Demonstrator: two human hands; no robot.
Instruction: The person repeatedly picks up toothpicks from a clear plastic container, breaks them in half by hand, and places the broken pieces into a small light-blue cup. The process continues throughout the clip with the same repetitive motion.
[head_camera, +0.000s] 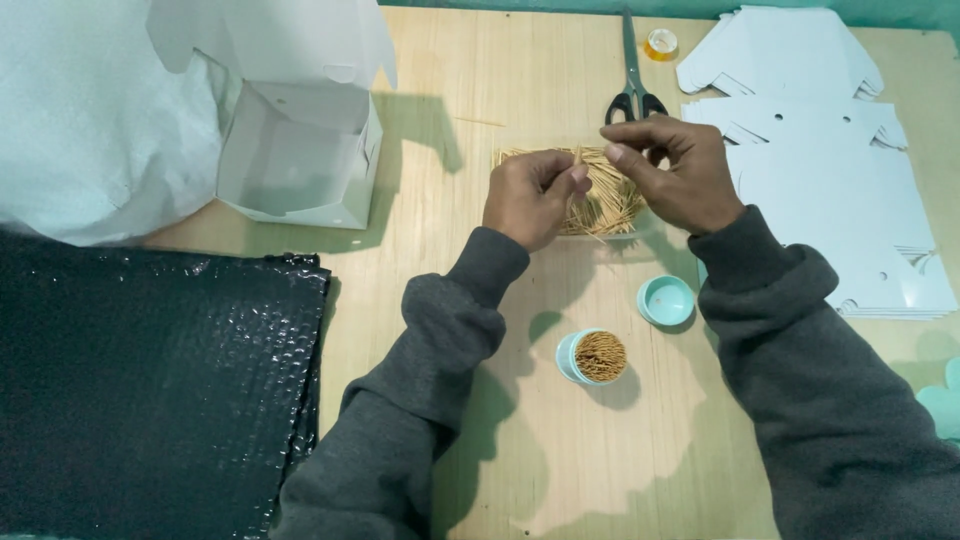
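Note:
A clear shallow tray (520, 157) full of loose wooden toothpicks sits mid-table. Over it my left hand (530, 197) pinches a small bundle of toothpicks (577, 185) upright. My right hand (672, 170) hovers beside it, thumb and fingers closing on the top of the same bundle. In front of my arms stands a small round teal container (598, 356) packed with upright toothpicks. Its teal lid (666, 300) lies open-side up to the right.
Black-handled scissors (633, 88) and a small tape roll (661, 43) lie at the back. Stacked flat white box blanks (820, 170) fill the right side. An open white carton (300, 150) stands back left, with white foam wrap (90, 120) and black bubble wrap (150, 380) on the left.

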